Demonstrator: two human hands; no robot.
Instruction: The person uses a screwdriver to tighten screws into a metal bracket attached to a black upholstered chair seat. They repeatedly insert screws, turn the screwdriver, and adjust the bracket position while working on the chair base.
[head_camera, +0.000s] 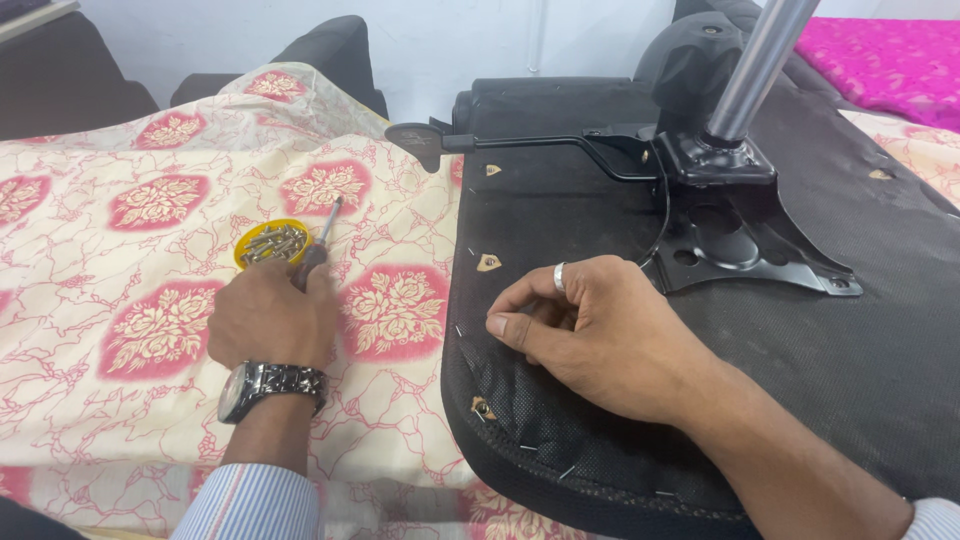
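My left hand (270, 320), with a metal wristwatch, grips a screwdriver (322, 238) whose shaft points up and away, just beside a small yellow dish of screws (272, 243). My right hand (590, 335), wearing a silver ring, rests with curled fingers on the black fabric underside of an upturned chair seat (560, 210) near its left edge. Small tan holes (488, 263) show in the black fabric close to the fingers. A black metal seat plate (735, 225) with a chrome gas-lift column (755, 60) is mounted on the seat, with a lever (470, 142) sticking out left.
A cream cloth with red floral patches (150, 200) covers the surface at left. Dark upholstered furniture (330, 50) stands behind it. A magenta fabric (880, 55) lies at the top right. Staples line the seat's front edge (560, 470).
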